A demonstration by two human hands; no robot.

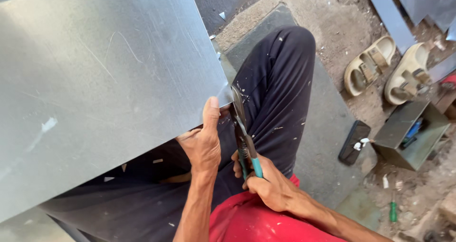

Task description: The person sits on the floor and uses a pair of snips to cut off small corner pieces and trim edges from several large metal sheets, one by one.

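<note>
Sheet metal (95, 80), a broad grey panel, slopes up and away to our left, and its lower right corner comes down right at our hands. Our left hand (203, 144) pinches that edge, thumb on top and fingers curled beneath. Our right hand (268, 185) is closed around the teal-handled tin snips (243, 135), which run nearly straight away from us, blades meeting the corner just beside the left thumb; whether they are biting the metal or only touching it we cannot quite tell. Both forearms reach forward over our dark trousers (280, 80), left wrist raised, right wrist lower. Further right on the dirt floor lie a phone (354, 142), a small metal box (411, 132), tan sandals (389, 68) and a green-handled screwdriver (393, 208).
</note>
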